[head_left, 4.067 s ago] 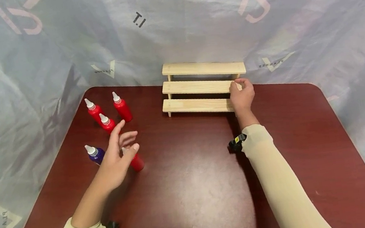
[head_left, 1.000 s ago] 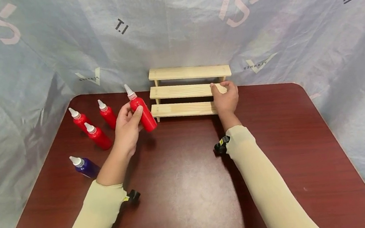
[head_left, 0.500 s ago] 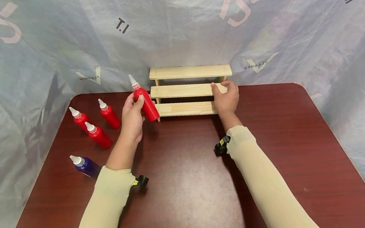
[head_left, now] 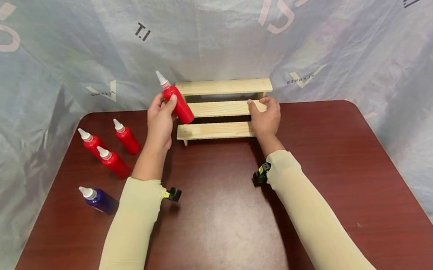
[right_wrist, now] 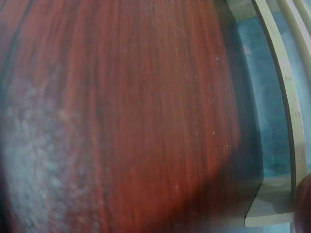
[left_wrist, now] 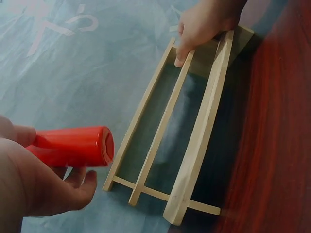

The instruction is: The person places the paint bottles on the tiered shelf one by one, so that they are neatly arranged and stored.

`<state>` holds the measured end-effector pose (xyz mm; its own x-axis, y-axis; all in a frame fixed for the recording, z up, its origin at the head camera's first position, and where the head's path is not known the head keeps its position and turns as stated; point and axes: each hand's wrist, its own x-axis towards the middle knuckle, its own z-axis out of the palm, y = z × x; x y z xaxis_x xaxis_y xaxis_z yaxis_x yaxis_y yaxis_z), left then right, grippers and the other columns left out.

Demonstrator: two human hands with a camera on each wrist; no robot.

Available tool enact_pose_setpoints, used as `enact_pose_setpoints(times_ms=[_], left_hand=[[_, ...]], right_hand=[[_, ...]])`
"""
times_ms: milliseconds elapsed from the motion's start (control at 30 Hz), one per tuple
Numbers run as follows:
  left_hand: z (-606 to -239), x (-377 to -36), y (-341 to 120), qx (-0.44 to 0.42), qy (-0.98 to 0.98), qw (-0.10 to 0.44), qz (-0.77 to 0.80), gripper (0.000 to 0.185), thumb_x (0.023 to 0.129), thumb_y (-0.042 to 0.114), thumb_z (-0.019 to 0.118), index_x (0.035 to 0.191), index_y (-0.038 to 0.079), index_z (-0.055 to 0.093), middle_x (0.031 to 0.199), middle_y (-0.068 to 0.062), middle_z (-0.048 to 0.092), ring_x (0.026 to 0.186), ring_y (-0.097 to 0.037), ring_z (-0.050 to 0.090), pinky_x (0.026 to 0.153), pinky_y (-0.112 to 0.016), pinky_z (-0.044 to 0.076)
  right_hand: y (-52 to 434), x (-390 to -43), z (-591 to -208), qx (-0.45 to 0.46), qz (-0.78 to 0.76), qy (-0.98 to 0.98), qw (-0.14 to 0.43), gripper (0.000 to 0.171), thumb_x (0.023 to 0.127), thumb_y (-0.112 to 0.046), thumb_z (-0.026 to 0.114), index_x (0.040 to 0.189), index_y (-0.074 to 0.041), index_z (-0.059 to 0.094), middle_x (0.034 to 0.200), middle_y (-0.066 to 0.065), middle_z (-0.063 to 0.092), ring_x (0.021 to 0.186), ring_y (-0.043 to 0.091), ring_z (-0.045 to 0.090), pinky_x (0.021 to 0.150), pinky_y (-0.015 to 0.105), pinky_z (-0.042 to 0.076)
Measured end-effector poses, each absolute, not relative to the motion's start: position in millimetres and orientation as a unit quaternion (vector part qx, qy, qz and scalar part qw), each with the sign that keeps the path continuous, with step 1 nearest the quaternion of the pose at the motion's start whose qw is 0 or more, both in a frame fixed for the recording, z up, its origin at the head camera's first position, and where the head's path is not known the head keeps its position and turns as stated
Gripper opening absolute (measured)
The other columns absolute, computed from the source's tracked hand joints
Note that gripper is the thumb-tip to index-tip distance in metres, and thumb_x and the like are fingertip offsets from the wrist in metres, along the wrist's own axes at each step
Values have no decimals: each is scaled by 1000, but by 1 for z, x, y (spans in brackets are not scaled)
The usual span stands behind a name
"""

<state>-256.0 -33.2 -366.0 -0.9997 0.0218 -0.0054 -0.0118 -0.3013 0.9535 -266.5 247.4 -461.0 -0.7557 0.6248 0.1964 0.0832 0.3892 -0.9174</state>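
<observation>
while the left hand (head_left: 159,122) grips the red bottle (head_left: 177,103) tilted in the air at the left end of the wooden rack (head_left: 216,130), it could tip off a narrow step if set near an edge. the right hand (head_left: 265,117) curls over the rack's right end, steadying it. the left wrist view shows the bottle's flat base (left_wrist: 108,145), which the head view does not; the right wrist view shows mostly table (right_wrist: 121,121).

Four red bottles (head_left: 126,137), one blue bottle (head_left: 99,199), one rack (head_left: 221,107)
</observation>
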Motion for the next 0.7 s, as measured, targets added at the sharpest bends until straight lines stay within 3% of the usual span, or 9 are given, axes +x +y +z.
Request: enact_pose_setpoints(times_ms=[200,433,700], left_hand=[[-364,-269,-23,9,619,16,785,45,109,14,58,152,5,51,144,-17,63,115,-16,64,98,-33,53],[-366,-277,-12,12,632,24,775,46,108,12,58,153,6,50,150,-20,61,132,-26,62,116,-44,50],[-370,-285,0,27,650,18,760,50,108,11,57,157,7,46,153,-18,60,141,-26,60,121,-39,47]], right_hand=[[249,-268,-462,-222,502,-792,267,42,96,-44,75,114,-10,60,133,13,57,130,34,56,113,47,45],[249,-268,-462,-218,498,-794,272,41,96,-44,75,114,-9,61,132,14,58,128,34,56,113,48,45],[249,-269,-464,-224,489,-797,275,41,95,-44,76,113,-10,62,130,13,59,126,34,57,112,45,45]])
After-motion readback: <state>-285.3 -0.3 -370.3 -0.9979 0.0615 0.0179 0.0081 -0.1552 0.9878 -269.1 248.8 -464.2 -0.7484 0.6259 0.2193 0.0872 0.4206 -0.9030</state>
